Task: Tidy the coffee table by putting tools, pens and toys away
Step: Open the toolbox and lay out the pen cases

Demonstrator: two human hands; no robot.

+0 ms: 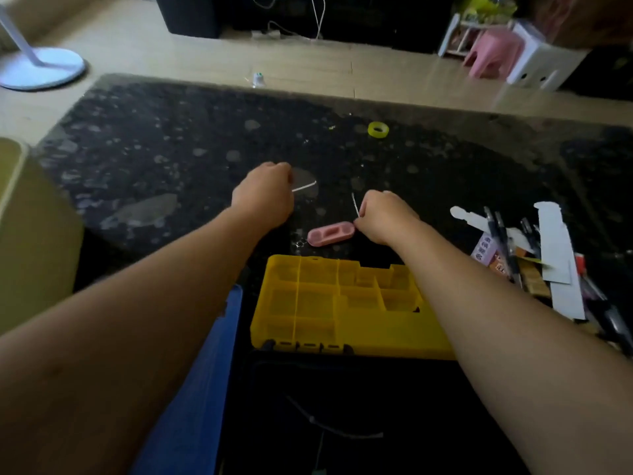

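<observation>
My left hand (pixel 265 195) is curled over the dark speckled coffee table (pixel 154 138) and pinches a thin white stick (pixel 305 187) that pokes out to its right. To the right, my right hand (pixel 385 216) is also curled and grips a second thin white stick (pixel 355 204) that points up and away. A small pink plastic toy piece (pixel 330 233) lies on the table between the hands, touching my right hand. Just in front of it stands an open yellow compartment organiser (pixel 329 303). A yellow tape roll (pixel 378 129) lies farther back.
Pens (pixel 501 241), white card strips (pixel 556 245) and small packets lie heaped at the table's right edge. A blue lid (pixel 202 371) sits left of the organiser and a yellow-green bin (pixel 30 231) stands at the far left. On the floor beyond are a fan base (pixel 44 68) and a pink stool (pixel 493 51).
</observation>
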